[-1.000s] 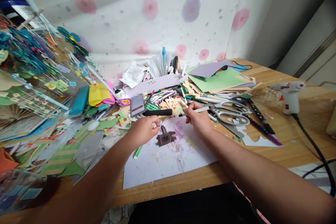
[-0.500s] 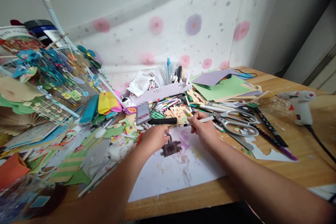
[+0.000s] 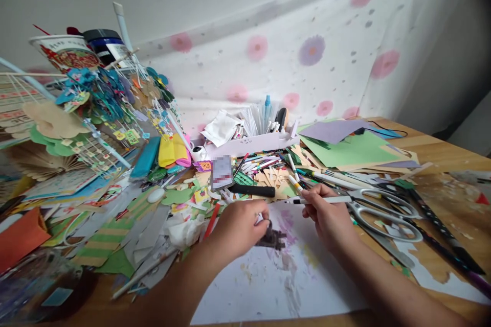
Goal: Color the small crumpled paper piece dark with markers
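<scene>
My left hand is closed, with thumb and forefinger pinching the upper edge of a small dark brown paper cutout. The cutout has a blocky outline and is over a white sheet of paper stained with purple, yellow and grey marks. My right hand grips a white marker held nearly level. The marker's dark tip end points left, above the sheet's far edge and apart from the cutout. Silver-handled scissors lie just to the right of that hand.
Behind my hands lie a black-handled tool, a small pixelated card and many loose pens. A white box holds more supplies. Paper scraps cover the left side. Green paper lies back right, and hanging paper flowers stand left.
My view has swung left and slightly up, so everything sits farther right and lower, and the glue gun has left the frame. Both hands keep their holds.
</scene>
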